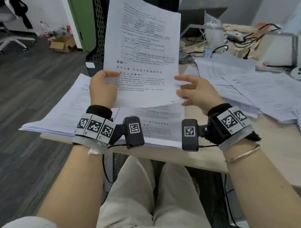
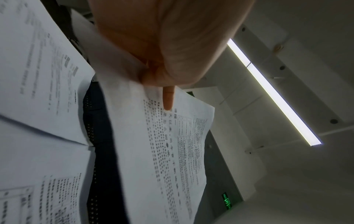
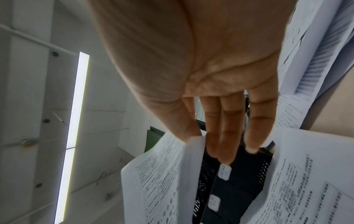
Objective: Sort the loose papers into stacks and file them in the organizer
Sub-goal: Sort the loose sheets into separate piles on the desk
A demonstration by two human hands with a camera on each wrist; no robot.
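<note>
My left hand [image 1: 103,88] pinches one sheet [image 1: 143,46] upright at frame centre; my right hand [image 1: 195,94] hangs beside it, fingers spread. Stacks [image 1: 70,110] lie below, loose papers [image 1: 257,92] right, organizer [image 1: 98,25] unfilled, I judge.

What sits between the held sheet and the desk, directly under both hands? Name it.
A stack of printed papers lies on the desk below the held sheet, which the left hand grips; the right hand is at its edge. The head view shows this.

An office – swivel chair [image 1: 10,27], paper-strewn desk [image 1: 263,142], ceiling strip light [image 2: 272,92]
</note>
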